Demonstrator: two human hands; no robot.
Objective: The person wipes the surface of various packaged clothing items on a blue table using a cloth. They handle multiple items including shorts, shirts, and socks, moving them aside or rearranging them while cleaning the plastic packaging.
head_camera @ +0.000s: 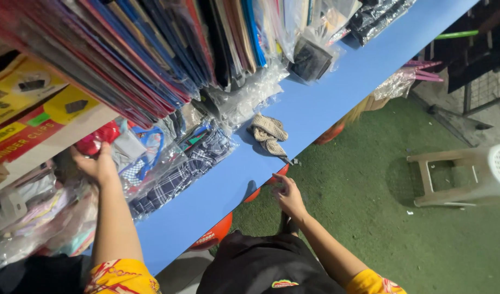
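My left hand (97, 162) reaches up into the packed shelf and closes around a red round object (97, 139) among plastic-wrapped goods. My right hand (287, 195) rests with fingers spread on the front edge of the blue counter (326, 103), touching it and holding nothing. A crumpled beige cloth (269, 133) lies on the counter a little beyond my right hand. Plaid fabric in clear bags (179, 171) lies between my two arms.
Stacked coloured folders (152, 49) fill the upper shelf, with yellow and red boxes (27, 109) at left. Orange balls (214, 234) sit under the counter edge. A white plastic stool (467, 174) stands on the green carpet (380, 218) at right.
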